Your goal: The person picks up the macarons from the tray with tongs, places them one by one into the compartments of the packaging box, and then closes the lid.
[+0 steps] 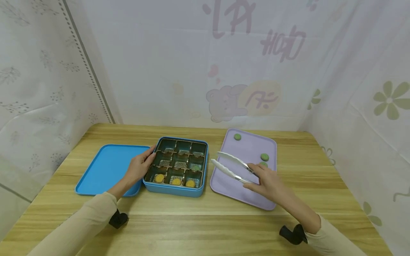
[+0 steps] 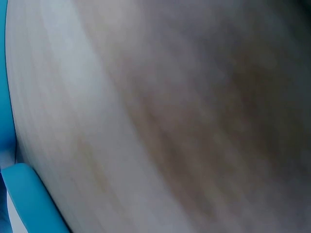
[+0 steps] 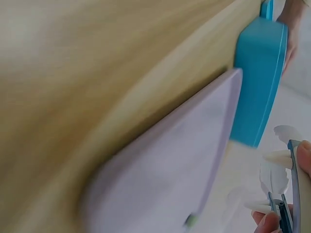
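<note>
My right hand (image 1: 266, 181) holds metal tongs with pale tips (image 1: 225, 170) above the lilac tray (image 1: 230, 185). The tongs' arms stand apart with nothing between them. Several small round green cookies (image 1: 237, 137) lie on that tray, one of them partly behind the tongs or hand. My left hand (image 1: 140, 166) rests against the left side of a blue box (image 1: 174, 190), fingers near its rim. Inside, a divided insert carries yellow cookies (image 1: 176, 181) in its near row and a green cookie (image 1: 196, 168) in the middle row's right compartment.
A flat blue lid or tray (image 1: 109, 170) lies left of the box, under the left forearm. All stand on a wood-grain table (image 1: 192, 227). Printed cloth (image 1: 160, 71) hangs behind and at both sides. The left wrist view shows mostly blurred table.
</note>
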### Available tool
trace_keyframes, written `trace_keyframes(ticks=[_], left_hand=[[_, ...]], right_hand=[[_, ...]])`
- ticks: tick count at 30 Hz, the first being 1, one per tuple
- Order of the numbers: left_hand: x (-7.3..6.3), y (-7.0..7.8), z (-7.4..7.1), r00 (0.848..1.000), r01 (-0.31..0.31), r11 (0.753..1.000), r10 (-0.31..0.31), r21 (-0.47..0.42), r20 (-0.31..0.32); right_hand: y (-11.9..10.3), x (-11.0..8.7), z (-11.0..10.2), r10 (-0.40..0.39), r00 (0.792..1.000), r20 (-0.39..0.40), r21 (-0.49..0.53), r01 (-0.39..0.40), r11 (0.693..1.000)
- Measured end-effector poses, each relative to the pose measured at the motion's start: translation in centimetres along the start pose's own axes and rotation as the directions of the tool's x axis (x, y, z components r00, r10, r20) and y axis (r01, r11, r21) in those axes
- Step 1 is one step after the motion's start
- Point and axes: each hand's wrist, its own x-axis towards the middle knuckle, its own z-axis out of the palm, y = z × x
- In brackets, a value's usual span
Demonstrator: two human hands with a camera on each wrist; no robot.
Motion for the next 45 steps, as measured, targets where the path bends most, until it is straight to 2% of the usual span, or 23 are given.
trace_keyframes(ticks=[4, 8, 16, 22, 32, 39, 45], left_hand=[[0.1, 0.0, 0.0, 1.000, -0.003, 1.000, 0.003, -0.003, -0.001], [0.2, -0.1, 0.0, 1.000, -0.010, 1.000, 0.010, 0.007, -0.010], [0.2, -0.1, 0.0, 1.000, -0.013, 1.000, 0.013, 0.022, -0.006], [0.2, 0.0, -0.1, 1.000, -0.015, 0.999, 0.015, 0.046, 0.000], [0.1, 0.1, -0.1, 1.000, -0.008, 1.000, 0.008, 0.013, 0.002], [0.0, 0.1, -0.1, 1.000, -0.016, 1.000, 0.016, 0.019, -0.004], [0.1, 0.1, -0.1, 1.000, -0.024, 1.000, 0.024, 0.010, 0.002]], right_hand=[[1.8, -2.4, -1.2, 0.095, 0.995, 0.006, 0.010, -0.095, 0.995], [4.0, -4.7, -2.3, 0.161, 0.987, -0.016, -0.032, -0.162, 0.986], [6.3, -7.6, -3.9, 0.231, 0.971, -0.054, -0.163, -0.237, 0.958], [6.9, -8.2, -4.3, 0.286, 0.958, -0.029, -0.189, -0.286, 0.939], [7.2, -7.8, -4.7, 0.282, 0.960, 0.002, -0.251, -0.272, 0.929], [7.2, -7.6, -4.8, 0.293, 0.955, 0.040, -0.237, -0.275, 0.932], [7.3, -7.4, -4.7, 0.278, 0.960, 0.040, -0.224, -0.263, 0.939]])
